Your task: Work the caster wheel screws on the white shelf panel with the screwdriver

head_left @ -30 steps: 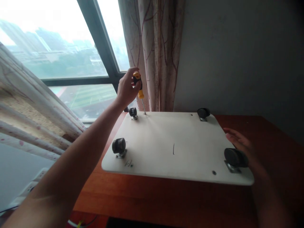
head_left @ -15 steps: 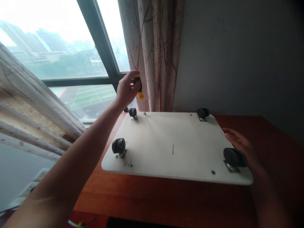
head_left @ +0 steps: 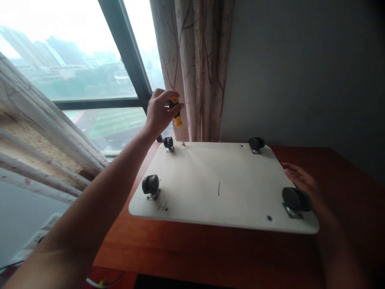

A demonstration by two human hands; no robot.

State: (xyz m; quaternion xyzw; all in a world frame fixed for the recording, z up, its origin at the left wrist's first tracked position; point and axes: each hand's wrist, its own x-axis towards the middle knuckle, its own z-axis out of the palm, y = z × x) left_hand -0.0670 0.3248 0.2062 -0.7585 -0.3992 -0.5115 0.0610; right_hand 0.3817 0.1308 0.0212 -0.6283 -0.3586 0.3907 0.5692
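Observation:
My left hand (head_left: 162,109) is closed round the handle of a yellow and black screwdriver (head_left: 178,120), whose tip stands on a screw near the far left edge of a white board (head_left: 204,176). At the board's right edge is my right hand (head_left: 300,178), partly behind a black caster, fingers stretched out; it grips nothing that I can see. Black casters stand at the corners: far left (head_left: 168,142), near left (head_left: 150,184), far right (head_left: 256,143) and near right (head_left: 296,199).
The board lies on a reddish-brown wooden table (head_left: 180,245). Behind it are a patterned curtain (head_left: 204,80), a window frame (head_left: 126,40) and a grey wall. A power strip (head_left: 39,239) and a cable are at the lower left.
The fingers of my left hand have shifted on the screwdriver handle, the thumb now reaching further right across it. The screwdriver tip and my right hand have stayed in place.

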